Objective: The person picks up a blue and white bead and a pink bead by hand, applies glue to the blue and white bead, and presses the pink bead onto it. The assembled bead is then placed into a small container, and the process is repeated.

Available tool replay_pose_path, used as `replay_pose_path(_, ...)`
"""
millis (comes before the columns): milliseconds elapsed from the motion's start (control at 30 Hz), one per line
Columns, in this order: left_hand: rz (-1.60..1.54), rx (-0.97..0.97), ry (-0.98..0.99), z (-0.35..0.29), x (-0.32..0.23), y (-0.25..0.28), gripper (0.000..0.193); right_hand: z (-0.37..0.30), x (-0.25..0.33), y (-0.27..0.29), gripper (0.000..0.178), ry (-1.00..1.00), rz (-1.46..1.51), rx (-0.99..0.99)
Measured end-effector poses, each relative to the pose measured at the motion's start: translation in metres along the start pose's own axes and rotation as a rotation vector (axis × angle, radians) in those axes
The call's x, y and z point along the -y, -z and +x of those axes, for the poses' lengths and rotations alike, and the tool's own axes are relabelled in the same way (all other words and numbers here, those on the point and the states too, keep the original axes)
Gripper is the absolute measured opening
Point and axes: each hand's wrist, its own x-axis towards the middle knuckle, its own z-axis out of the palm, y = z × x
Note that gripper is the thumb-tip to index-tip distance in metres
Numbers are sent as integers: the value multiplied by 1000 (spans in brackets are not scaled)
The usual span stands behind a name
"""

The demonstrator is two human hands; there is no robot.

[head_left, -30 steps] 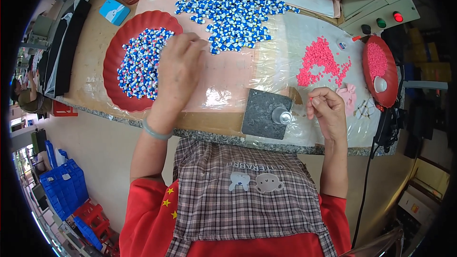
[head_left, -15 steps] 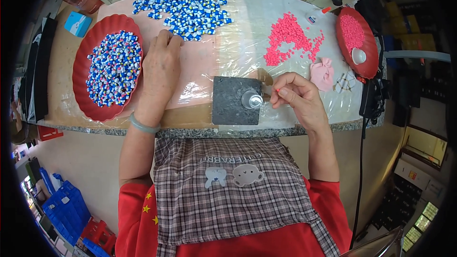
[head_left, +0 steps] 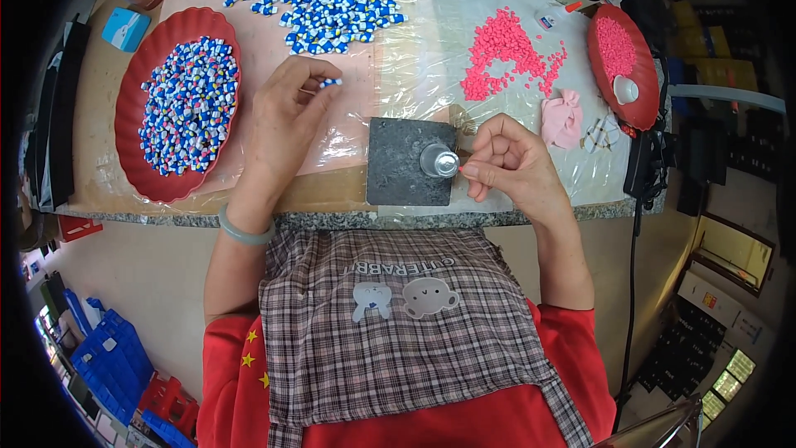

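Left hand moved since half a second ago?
Yes: left hand has drawn back from the blue pile, nearer the dark mat.

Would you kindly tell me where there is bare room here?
Bare plastic lies beyond the dark pad, between the blue-and-white pile and the pink pile; another patch separates the left hand and pad. The right is crowded: pink bow, red plate.

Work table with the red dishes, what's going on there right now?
A person's left hand holds a small blue-and-white piece, near a heap of similar ones. The right hand pinches a tiny pinkish-red bit beside a clear round container on a square dark-grey slab. A scalloped red dish of small pieces sits at left.
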Motion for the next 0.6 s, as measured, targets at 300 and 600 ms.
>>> replay_pose_path(300, -740, 257, 296, -21, -24, -16, 23, 0, 4, -9, 25, 3, -98, -49)
replay_pose_path(600, -563, 360, 142, -34, -40, -31, 20, -9, 12, -22, 24, 153, -13, -95)
